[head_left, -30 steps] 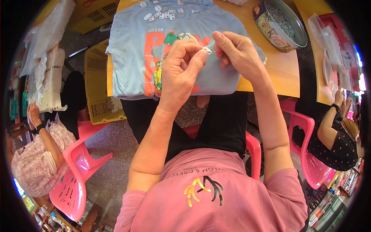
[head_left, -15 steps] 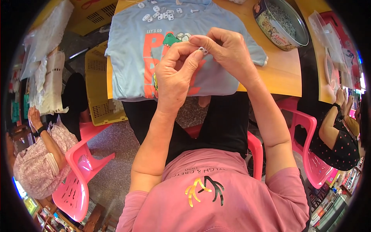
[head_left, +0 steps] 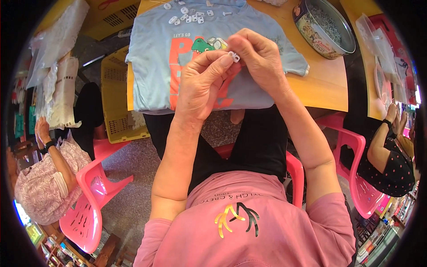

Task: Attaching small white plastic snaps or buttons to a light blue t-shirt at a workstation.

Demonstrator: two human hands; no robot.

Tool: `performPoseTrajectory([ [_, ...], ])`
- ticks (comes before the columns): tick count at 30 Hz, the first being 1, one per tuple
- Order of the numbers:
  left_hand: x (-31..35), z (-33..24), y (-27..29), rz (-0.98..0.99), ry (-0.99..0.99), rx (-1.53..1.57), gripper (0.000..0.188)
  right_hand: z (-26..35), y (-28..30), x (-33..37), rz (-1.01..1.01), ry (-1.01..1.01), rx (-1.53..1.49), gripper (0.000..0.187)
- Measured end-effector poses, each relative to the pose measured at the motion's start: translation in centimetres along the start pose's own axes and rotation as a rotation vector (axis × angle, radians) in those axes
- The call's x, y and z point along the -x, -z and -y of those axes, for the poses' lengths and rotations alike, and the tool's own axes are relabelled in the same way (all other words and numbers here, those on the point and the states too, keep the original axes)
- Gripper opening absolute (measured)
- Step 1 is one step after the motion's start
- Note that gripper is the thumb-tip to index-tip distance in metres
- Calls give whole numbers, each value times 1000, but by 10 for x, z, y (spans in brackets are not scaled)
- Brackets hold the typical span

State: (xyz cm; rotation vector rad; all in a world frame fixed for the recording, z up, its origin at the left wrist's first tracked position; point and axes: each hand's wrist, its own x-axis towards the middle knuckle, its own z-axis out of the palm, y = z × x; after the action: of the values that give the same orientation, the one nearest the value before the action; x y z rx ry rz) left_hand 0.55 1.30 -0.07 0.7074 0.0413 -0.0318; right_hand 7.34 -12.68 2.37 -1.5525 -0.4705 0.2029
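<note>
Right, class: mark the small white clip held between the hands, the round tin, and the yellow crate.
small white clip (head_left: 234, 56), head view, on its visible white loop between the fingertips.
round tin (head_left: 311, 31), head view, on its patterned side wall.
yellow crate (head_left: 116, 95), head view, on its slotted side.

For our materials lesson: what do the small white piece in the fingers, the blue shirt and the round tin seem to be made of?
Small white piece: probably glossy moulded plastic.
Blue shirt: soft matte knit fabric, creasing and draping off the table.
Round tin: shiny metal rim, printed wall.
</note>
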Motion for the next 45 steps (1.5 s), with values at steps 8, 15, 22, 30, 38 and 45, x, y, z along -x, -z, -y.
performPoseTrajectory([
  [8,0,-3,-3,-40,-7,-6,9,10,38,2,309,22,124,14],
  [15,0,-1,-6,-73,-37,-61,10,1,39,-1,285,195,276,15],
  [22,3,2,-12,-100,-50,-167,12,9,39,4,221,-75,-81,14],
  [30,4,10,-16,-133,-178,-432,13,5,33,12,145,-88,-93,21],
  [38,4,11,-14,-139,-210,-463,13,7,25,15,123,-50,98,20],
  [45,4,11,-16,-158,-213,-468,16,9,19,19,69,-35,156,19],
])
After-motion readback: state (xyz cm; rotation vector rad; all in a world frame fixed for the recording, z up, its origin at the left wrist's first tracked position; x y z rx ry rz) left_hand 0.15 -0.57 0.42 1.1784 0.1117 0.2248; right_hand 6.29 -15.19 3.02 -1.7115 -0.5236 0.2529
